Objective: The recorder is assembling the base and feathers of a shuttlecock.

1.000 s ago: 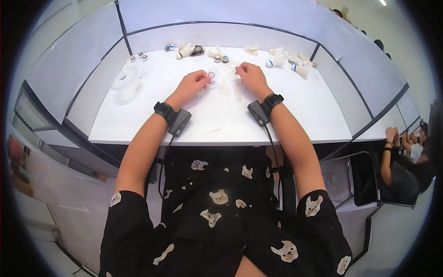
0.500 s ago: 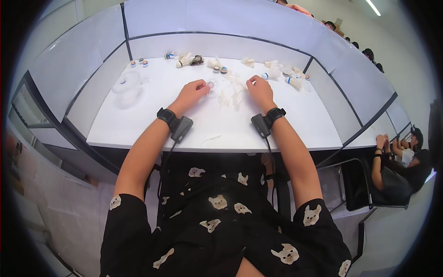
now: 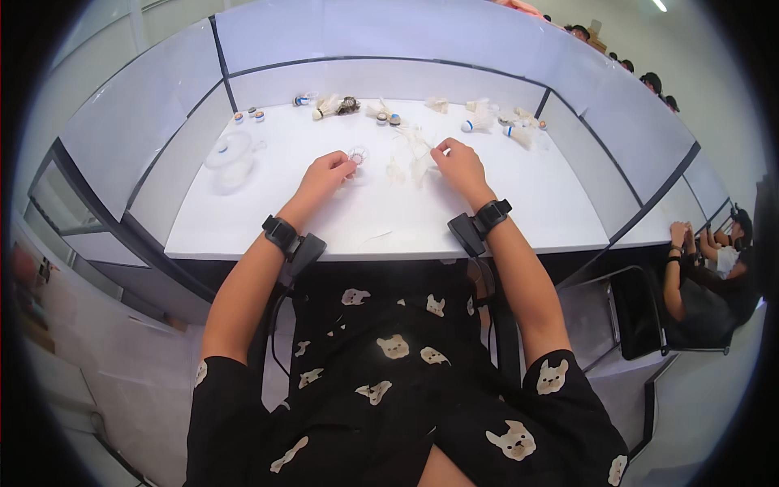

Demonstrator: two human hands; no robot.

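Observation:
My left hand [image 3: 331, 174] is closed in a pinch on a clear, ring-shaped plastic piece [image 3: 358, 154], held over the middle of the white table [image 3: 389, 213]. Loose pale feathers [image 3: 410, 154] lie spread between my two hands. At their right edge, my right hand [image 3: 462, 167] has its thumb and fingers pressed together; whether a feather is between the fingertips is too small to make out. Two small round shuttlecock bases [image 3: 388, 119] sit just beyond the feathers.
A translucent lidded container [image 3: 230, 162] stands at the left, with small round bases [image 3: 260, 117] behind it. Worn shuttlecocks [image 3: 329, 107] lie along the back, and more shuttlecocks [image 3: 517, 135] at the back right. Partition panels [image 3: 389, 79] enclose the table. Another person [image 3: 706, 284] sits farther right.
My left hand has drawn left and slightly nearer with the clear ring-shaped piece, away from the feathers. My right hand stays by the feathers' right edge. The whole view has shifted slightly.

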